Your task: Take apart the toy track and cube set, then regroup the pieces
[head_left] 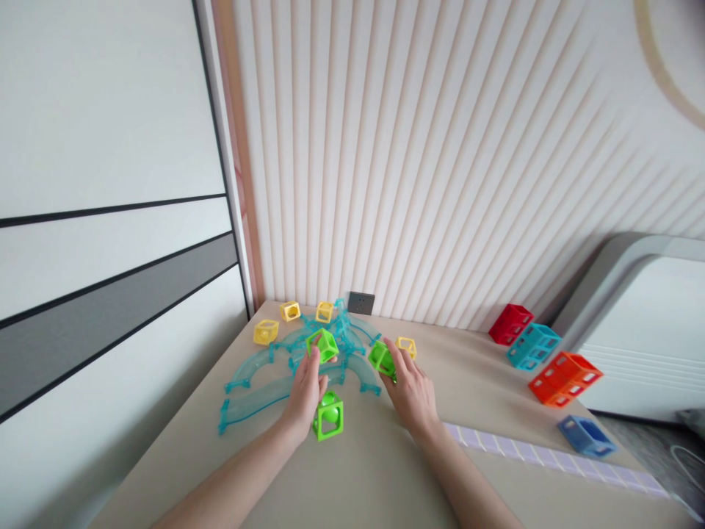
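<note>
My left hand (pixel 308 386) grips a green open-frame cube (pixel 324 345), raised above translucent teal track pieces (pixel 256 400). A second green cube (pixel 381 358) is in my right hand (pixel 410 389), with the fingers closed over its right side. Close beside my left wrist stands a third green cube (pixel 329 416), a round green form inside it. Past my right fingertips sits a yellow cube (pixel 406 346). The curved teal tracks lie in a jumbled heap beyond and between my hands, partly covered by them.
Yellow cubes (pixel 266 332) lie around the far left corner. To the right stand red (pixel 511 324), teal (pixel 533 346), orange (pixel 565 378) and blue (pixel 587 436) cube blocks. A lilac tiled strip (pixel 551 459) crosses the table (pixel 363 477). A ribbed wall panel (pixel 385 147) rises behind.
</note>
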A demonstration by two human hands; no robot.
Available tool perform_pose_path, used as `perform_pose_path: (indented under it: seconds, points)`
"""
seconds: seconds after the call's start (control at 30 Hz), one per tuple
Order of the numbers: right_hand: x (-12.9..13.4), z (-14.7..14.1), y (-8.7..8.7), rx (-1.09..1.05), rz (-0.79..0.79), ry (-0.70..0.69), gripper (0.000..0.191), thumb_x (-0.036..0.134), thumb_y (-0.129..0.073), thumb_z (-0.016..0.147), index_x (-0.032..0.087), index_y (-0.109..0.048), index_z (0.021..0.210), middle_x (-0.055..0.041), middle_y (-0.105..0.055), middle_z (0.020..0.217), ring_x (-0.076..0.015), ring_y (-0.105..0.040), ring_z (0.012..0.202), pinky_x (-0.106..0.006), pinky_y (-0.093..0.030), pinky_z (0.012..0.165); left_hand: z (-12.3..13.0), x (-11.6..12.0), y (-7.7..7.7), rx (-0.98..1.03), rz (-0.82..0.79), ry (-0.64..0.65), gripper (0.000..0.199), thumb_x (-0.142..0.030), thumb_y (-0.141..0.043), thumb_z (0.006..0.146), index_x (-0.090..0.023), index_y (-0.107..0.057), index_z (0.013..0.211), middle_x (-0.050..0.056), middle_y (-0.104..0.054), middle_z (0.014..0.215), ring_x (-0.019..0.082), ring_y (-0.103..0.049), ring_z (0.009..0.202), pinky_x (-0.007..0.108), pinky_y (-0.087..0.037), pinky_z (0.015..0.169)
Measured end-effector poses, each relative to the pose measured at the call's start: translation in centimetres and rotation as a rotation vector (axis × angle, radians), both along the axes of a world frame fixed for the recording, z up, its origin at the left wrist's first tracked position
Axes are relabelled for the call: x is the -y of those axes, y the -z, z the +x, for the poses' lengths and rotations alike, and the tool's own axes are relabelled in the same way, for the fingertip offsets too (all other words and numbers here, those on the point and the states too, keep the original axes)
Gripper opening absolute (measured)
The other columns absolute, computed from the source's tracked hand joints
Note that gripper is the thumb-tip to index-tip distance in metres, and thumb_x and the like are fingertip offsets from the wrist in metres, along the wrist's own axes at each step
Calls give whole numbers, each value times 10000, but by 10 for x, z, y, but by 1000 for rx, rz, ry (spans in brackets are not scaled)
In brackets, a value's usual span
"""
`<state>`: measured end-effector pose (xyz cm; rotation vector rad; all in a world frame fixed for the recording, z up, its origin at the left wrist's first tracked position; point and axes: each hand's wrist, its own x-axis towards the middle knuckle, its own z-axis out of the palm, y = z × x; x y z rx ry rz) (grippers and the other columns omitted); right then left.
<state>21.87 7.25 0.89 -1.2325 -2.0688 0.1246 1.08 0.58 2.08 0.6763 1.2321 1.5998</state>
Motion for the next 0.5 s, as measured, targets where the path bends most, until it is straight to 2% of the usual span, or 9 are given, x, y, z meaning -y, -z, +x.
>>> perform_pose_path:
  seconds: [0.1,0.17,0.27,0.37,0.43,0.5]
  points:
    - [0,1,1,110,84,-18,661,195,-636,889,330,-466,1513,-87,-715,1264,-311,-707,1035,-401,-566,842,-11,-9,4,54,-68,-7,656,-812,-541,785,-185,-619,962,-113,-387,456,56,-180,346,186,-136,383]
    - [0,2,2,168,131,-18,681,176,-636,878,290,-450,1523,-91,-733,1233,-297,-711,1045,-389,-568,863,-19,-15,8,92,-130,18,688,-843,-490,780,-181,-625,911,-121,-331,413,63,-166,328,194,-140,374]
    - [1,2,4,211,152,24,671,193,-648,869,265,-464,1510,-77,-775,1120,-261,-748,913,-326,-576,758,-28,-21,12,93,-171,37,711,-844,-467,781,-173,-654,924,-125,-290,394,68,-180,320,197,-143,379]
    - [1,1,7,248,129,81,629,223,-651,865,268,-503,1475,-45,-800,977,-233,-757,749,-278,-539,613,-32,-22,12,65,-170,28,686,-803,-519,771,-168,-676,979,-121,-311,397,69,-203,325,197,-137,387]
    - [1,-1,8,263,127,99,584,239,-655,862,254,-535,1433,-33,-803,907,-232,-757,704,-272,-517,584,-33,-22,11,44,-175,37,680,-781,-552,750,-160,-680,993,-125,-305,383,72,-199,326,199,-139,386]
    - [0,-2,8,266,150,93,514,244,-653,862,213,-569,1368,-40,-801,850,-239,-757,696,-285,-520,627,-33,-22,9,24,-181,49,672,-763,-565,734,-155,-678,996,-127,-304,372,75,-195,328,201,-148,383]
